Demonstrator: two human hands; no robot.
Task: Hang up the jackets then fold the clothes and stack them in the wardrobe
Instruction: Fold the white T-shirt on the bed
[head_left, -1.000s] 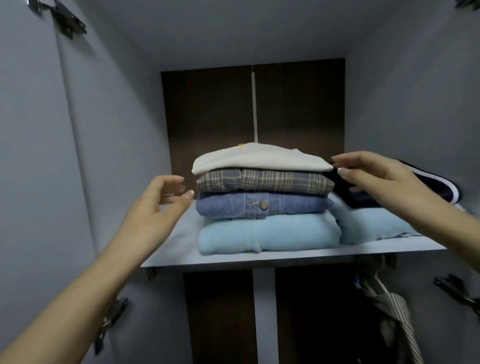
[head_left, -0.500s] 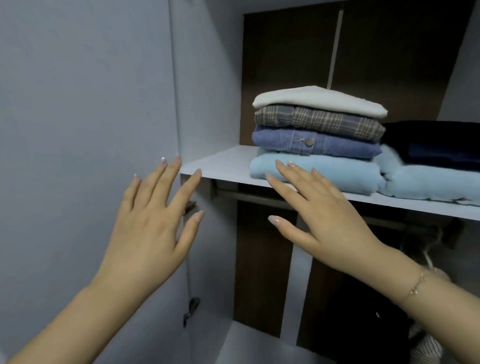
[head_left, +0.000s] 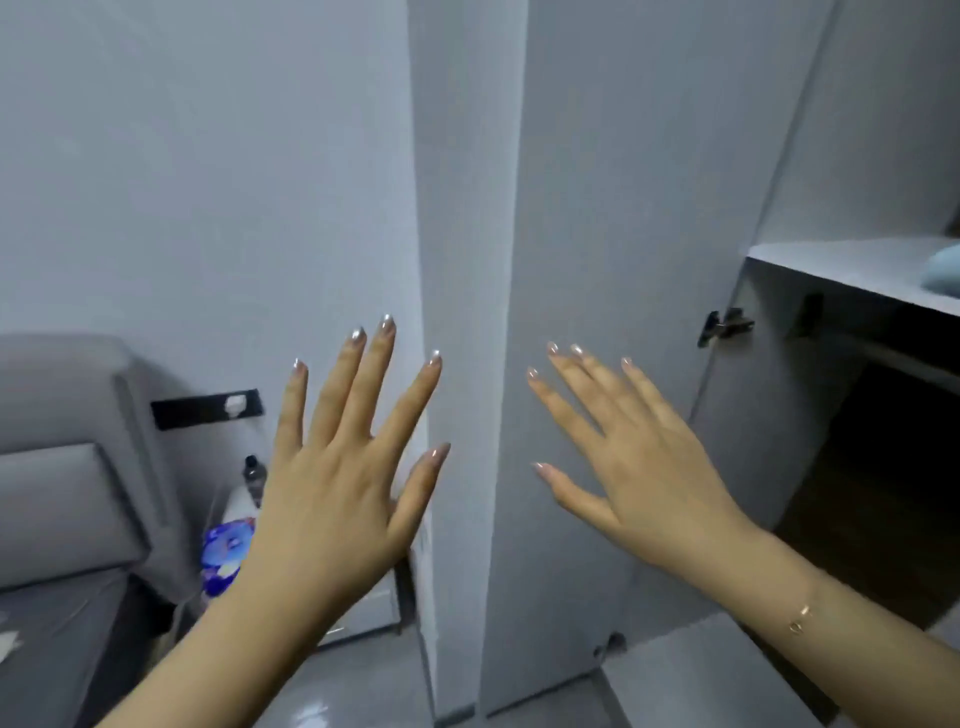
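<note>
Both hands raised in centre frame, backs toward the camera. Left hand (head_left: 332, 467) — fingers straight and spread, holding nothing, in front of the edge of the open wardrobe door (head_left: 467, 260); contact with the door probably not made, view unclear. Right hand (head_left: 639, 457) — fingers straight, relaxed, holding nothing, in front of the door's inner face. Thin bracelet (head_left: 800, 618) on the right wrist. Wardrobe shelf (head_left: 852, 270) at right edge of frame; a corner of a light blue folded garment (head_left: 943, 270) lies on it, mostly cut off. Hinge (head_left: 724, 326) just left of the shelf. Lower left: grey bed (head_left: 62, 519), a bottle (head_left: 253, 475) beside it.
</note>
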